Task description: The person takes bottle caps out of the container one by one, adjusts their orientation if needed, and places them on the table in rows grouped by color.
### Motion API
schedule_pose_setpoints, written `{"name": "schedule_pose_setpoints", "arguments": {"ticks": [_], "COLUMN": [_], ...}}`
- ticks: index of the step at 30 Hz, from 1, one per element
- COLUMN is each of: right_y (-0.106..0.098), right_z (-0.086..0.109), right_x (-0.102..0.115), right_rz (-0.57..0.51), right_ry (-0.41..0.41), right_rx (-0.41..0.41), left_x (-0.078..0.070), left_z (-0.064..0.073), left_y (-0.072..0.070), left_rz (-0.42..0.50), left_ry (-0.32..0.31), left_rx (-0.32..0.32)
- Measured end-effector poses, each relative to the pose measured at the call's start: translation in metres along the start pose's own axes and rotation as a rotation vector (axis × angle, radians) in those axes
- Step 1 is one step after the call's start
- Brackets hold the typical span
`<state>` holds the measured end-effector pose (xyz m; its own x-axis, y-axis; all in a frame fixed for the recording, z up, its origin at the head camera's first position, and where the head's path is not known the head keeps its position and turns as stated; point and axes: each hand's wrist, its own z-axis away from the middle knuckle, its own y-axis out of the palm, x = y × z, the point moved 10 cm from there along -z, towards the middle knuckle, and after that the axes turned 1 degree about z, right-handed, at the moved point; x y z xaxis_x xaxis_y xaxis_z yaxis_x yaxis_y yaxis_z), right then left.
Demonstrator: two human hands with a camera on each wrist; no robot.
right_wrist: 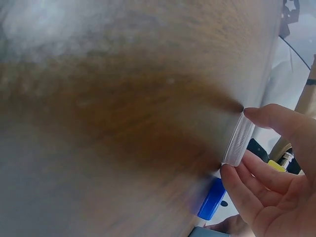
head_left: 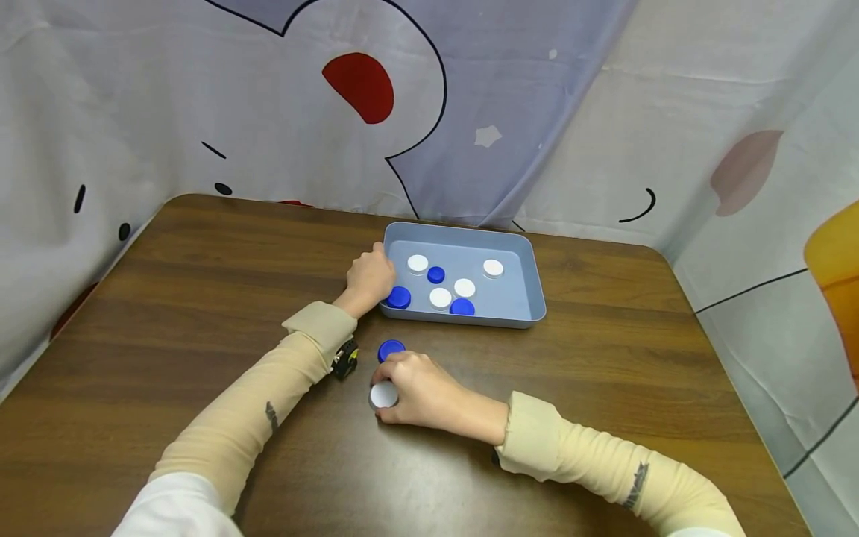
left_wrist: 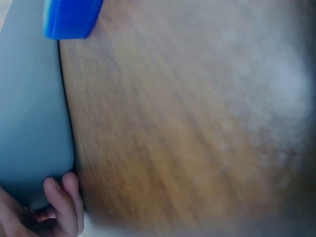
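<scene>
My right hand (head_left: 424,391) pinches a white bottle cap (head_left: 384,394) between thumb and fingers, low at the wooden table. In the right wrist view the ribbed side of this white cap (right_wrist: 239,140) shows between the fingertips. Just beyond the hand lies a blue cap (head_left: 391,349), partly covered by the fingers. My left hand (head_left: 369,282) grips the left side of a shallow grey-blue tray (head_left: 463,321). In the left wrist view its fingers (left_wrist: 61,200) curl round the tray's corner. Inside the tray lie several white caps (head_left: 493,268) and three blue caps (head_left: 435,274).
The brown wooden table (head_left: 221,298) stretches to both sides of the tray. Behind it hangs a printed cloth (head_left: 496,97), with more cloth along the right. A small black device (head_left: 345,359) sits at the left wrist.
</scene>
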<state>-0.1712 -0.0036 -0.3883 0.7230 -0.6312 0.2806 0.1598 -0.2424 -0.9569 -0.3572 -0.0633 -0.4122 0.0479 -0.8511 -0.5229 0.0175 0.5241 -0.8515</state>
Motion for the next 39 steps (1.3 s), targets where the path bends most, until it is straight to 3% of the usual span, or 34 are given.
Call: {"name": "schedule_pose_setpoints", "arguments": {"ticks": [15,22,29,39], "right_y": [-0.005,-0.029,-0.049,-0.077], "right_z": [0.001,-0.002,-0.003,-0.009], "right_x": [0.002,0.002,-0.005,-0.023], "right_rz": [0.034,0.046,-0.027,-0.072], "right_ry": [0.001,-0.014,-0.017,0.063], "right_rx": [0.001,-0.070,-0.119,-0.176], "left_x": [0.001,0.000,0.001,0.000], "left_z": [-0.001,0.000,0.000,0.000], "left_y": [0.001,0.000,0.000,-0.001], "left_rz": [-0.021,-0.021,-0.016,-0.010], "left_ry": [-0.001,-0.006,0.003,0.009], "left_rx": [0.007,0.004,-0.006,-0.014]}}
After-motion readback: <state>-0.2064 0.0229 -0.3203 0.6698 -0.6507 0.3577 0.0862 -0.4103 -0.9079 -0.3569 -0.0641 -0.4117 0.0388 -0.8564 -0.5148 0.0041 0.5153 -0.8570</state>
